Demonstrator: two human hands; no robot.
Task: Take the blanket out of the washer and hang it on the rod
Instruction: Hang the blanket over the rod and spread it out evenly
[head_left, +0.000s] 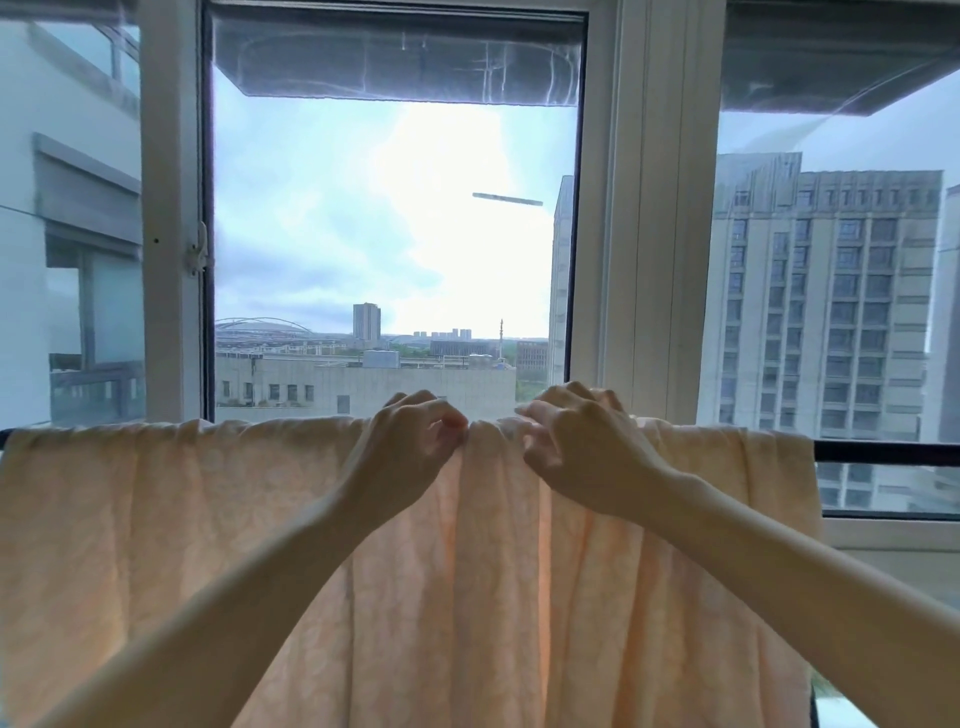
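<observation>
The soft peach patterned blanket (208, 519) already hung draped over the dark horizontal rod (883, 451) before the window. The left hand (410, 447) and right hand (576, 447) each pinched its bunched top fold, seemingly lightly. Limp, probably damp-heavy cloth; gripping along that top edge suited spreading.

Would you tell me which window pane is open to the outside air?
The middle pane: its view is clear, while the panes to the left and right show glassy reflections.
</observation>
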